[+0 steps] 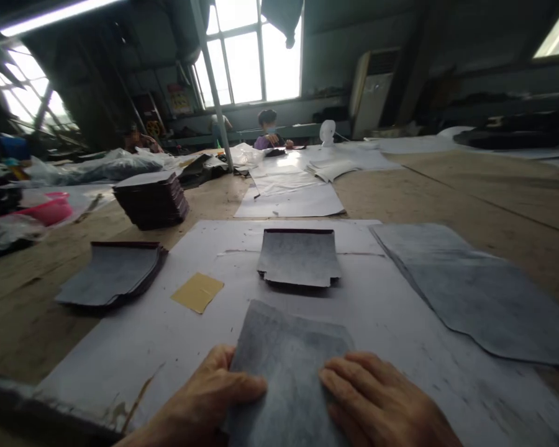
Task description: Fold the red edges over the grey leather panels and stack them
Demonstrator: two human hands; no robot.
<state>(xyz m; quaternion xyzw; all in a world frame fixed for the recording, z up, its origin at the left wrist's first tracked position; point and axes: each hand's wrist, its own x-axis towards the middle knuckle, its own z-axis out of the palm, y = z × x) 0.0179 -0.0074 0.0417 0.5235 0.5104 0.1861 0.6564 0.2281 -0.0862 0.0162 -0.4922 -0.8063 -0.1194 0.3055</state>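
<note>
A grey sheet (289,372), its material like backed leather or fabric, lies before me at the near edge of the white paper. My left hand (209,397) grips its left edge, thumb on top and the other fingers mostly hidden. On its right side rests my right hand (377,397), fingers laid flat on the surface. Just beyond is a smaller grey panel (300,256) with notched lower corners and a dark folded top edge. A tan square (198,292) sits to the left of it.
Grey panels are stacked at left (112,273), with a taller dark stack (151,200) behind. Large grey sheets (470,285) lie at right. A metal pole (214,87) rises from the table. Across it sits a person (266,133). A pink basin (51,210) is far left.
</note>
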